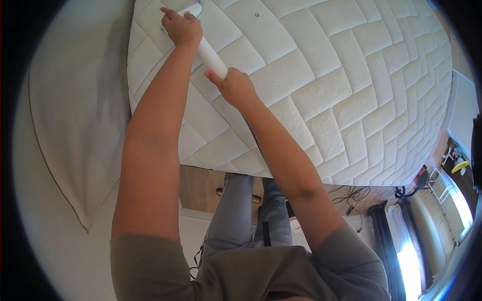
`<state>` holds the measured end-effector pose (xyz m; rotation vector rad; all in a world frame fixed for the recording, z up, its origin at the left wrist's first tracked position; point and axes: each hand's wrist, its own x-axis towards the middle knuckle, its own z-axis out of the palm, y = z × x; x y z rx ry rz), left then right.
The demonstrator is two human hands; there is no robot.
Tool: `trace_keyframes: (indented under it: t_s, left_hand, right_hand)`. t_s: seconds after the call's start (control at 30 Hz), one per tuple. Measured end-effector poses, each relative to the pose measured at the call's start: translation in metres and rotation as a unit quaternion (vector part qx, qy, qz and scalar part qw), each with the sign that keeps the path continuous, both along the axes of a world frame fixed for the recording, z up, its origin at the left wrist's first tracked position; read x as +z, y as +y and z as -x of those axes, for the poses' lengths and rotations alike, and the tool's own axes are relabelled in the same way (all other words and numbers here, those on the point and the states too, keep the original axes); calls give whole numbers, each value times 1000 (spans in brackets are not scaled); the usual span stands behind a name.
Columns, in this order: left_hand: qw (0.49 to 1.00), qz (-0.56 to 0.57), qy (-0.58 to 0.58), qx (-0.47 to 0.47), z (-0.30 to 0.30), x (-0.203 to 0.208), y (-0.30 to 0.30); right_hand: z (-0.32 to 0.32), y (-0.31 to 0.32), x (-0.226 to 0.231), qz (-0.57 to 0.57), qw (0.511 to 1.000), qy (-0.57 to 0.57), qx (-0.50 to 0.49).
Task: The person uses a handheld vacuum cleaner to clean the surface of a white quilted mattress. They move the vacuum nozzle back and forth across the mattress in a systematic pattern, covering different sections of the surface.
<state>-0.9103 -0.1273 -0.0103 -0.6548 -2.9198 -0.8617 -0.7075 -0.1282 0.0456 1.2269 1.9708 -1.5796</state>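
A white, tube-shaped handheld appliance (212, 58) with a wider head (192, 8) lies slanting over a cream quilted mattress (321, 85). Its exact kind does not show. My left hand (182, 29) grips it near the head, at the mattress's far left part, with one finger sticking out. Farther down, my right hand (237, 89) is closed round the tube's near end, thumb along the top. A dark cord (251, 131) runs from beneath my right wrist toward the mattress's near edge. Part of the head is hidden by my left hand.
Left of the mattress hangs or stands a pale grey fabric panel (80, 115). Tangled black cables (354, 195) lie on the floor at the right. Beyond are dark curtains (385, 241), a bright window (409, 266) and a yellow round item (459, 166).
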Motion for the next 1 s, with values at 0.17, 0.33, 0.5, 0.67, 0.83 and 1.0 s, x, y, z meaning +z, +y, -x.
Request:
trace_keyframes:
  t_s: [0.17, 0.33, 0.5, 0.67, 0.83, 1.0]
  left_hand:
    - [999, -3, -38, 11, -31, 11, -7]
    - [999, 0, -36, 15, -49, 14, -9]
    - [1000, 12, -21, 11, -59, 9, -13]
    - [999, 0, -36, 11, -71, 10, -16]
    - [998, -5, -56, 12, -82, 14, -18]
    - [997, -9, -74, 13, -96, 18, -19]
  right_hand:
    - [-24, -1, 0, 9, 1000, -27, 14]
    - [-44, -7, -8, -23, 1000, -2, 5]
    - [-56, -10, -6, -19, 1000, 0, 0]
    - [-66, -10, -1, -4, 1000, -18, 16]
    - [-77, -12, 1, 4, 1000, -20, 12]
    - [-89, -17, 2, -1, 1000, -28, 6]
